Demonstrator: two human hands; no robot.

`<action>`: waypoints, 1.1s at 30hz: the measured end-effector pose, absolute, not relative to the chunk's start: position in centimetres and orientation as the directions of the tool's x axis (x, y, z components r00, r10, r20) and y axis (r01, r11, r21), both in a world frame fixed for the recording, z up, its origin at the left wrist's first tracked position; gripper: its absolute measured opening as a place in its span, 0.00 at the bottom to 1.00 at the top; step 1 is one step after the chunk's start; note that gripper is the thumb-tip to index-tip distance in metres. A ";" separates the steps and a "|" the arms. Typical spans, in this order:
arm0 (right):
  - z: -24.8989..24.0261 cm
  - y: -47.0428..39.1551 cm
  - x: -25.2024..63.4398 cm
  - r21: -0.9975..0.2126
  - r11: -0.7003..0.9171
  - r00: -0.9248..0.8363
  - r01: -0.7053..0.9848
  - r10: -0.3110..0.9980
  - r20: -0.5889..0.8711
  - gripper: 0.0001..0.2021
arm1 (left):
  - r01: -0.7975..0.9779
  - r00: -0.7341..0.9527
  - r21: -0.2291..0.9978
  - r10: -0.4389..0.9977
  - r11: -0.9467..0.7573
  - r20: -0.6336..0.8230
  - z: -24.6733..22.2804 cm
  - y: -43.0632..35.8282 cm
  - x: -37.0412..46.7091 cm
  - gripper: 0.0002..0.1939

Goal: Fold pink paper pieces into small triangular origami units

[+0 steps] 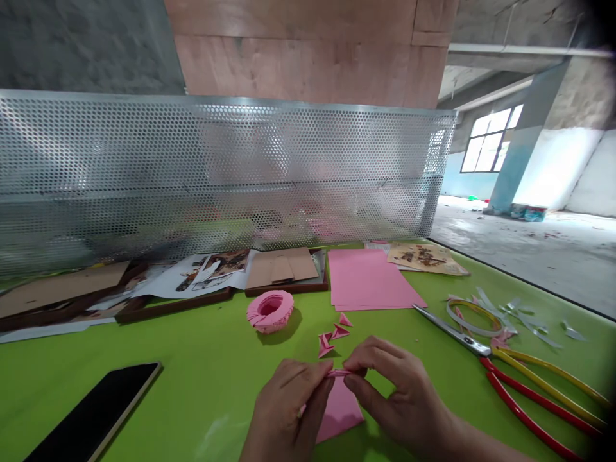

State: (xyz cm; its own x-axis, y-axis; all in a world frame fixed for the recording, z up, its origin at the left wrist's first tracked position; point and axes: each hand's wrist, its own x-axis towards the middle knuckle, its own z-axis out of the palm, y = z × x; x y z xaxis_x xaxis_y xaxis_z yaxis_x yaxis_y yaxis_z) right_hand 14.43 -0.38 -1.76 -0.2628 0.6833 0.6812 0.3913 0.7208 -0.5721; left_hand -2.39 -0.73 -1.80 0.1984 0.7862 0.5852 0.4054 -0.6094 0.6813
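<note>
Between my two hands is a small folded strip of pink paper point(339, 372), pinched at both ends. My left hand point(293, 404) grips its left end with thumb and forefinger. The right end sits in the pinch of my right hand point(397, 391). Beneath them lies a flat sheet of pink paper point(341, 414), partly covered by my left hand. Just beyond my fingers are several small folded pink paper triangles point(326, 346). A pink ring of folded paper point(270, 312) rests farther back to the left.
Scissors point(474, 346) with red and yellow handles lie at right, beside a tape roll point(474, 319) and clear scraps. Pink sheets point(368, 279) and frames with cardboard point(283, 266) line the back, before a perforated metal screen point(231, 173). A phone point(91, 410) lies at left.
</note>
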 end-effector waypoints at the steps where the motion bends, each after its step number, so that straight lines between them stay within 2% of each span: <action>1: -1.7 -0.4 14.4 -0.571 0.725 -0.262 0.384 0.679 0.685 0.02 | 0.411 0.200 0.667 0.775 -0.622 0.599 -1.8 -0.7 -2.4 0.11; 7: -1.2 -0.4 14.5 -0.580 0.742 -0.276 0.336 0.666 0.693 0.07 | 0.436 0.304 0.621 0.756 -0.651 0.579 -1.3 -0.6 -2.7 0.12; 10: -0.9 -0.3 14.6 -0.585 0.742 -0.313 0.326 0.669 0.674 0.04 | 0.401 0.265 0.659 0.769 -0.636 0.581 -1.1 -0.7 -2.6 0.11; 12: -0.6 -0.2 14.8 -0.595 0.730 -0.343 0.338 0.684 0.644 0.04 | 0.373 0.261 0.725 0.815 -0.579 0.517 -0.9 -0.8 -2.4 0.09; 16: 0.7 0.3 15.1 -0.625 0.679 -0.401 0.386 0.733 0.549 0.06 | 0.290 0.236 0.887 0.925 -0.360 0.299 -0.5 -0.9 -2.2 0.06; 19: 1.2 0.7 14.9 -0.663 0.634 -0.406 0.397 0.770 0.493 0.07 | 0.204 0.206 0.957 0.965 -0.207 0.165 -0.1 -0.9 -2.2 0.08; 24: 0.3 1.0 14.0 -0.712 0.601 -0.396 0.363 0.791 0.466 0.02 | 0.232 0.226 0.970 0.974 -0.079 0.026 0.4 -0.6 -2.0 0.13; 27: -0.5 1.1 13.6 -0.747 0.581 -0.344 0.324 0.807 0.479 0.06 | 0.228 0.243 0.973 0.969 -0.025 -0.033 0.4 -0.5 -2.0 0.14; 33: -1.4 1.2 13.7 -0.858 0.464 -0.285 0.218 0.872 0.399 0.08 | 0.210 0.269 0.978 0.962 -0.011 -0.047 -0.3 -0.3 -2.2 0.15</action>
State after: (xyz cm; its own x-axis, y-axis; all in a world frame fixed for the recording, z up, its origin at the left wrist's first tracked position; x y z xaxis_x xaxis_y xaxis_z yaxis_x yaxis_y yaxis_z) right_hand 13.73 1.17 -1.41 -0.2845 0.8717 0.3990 0.2184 0.4642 -0.8584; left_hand -2.17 -0.35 -0.33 0.2686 0.9621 -0.0470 0.2097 -0.0108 0.9777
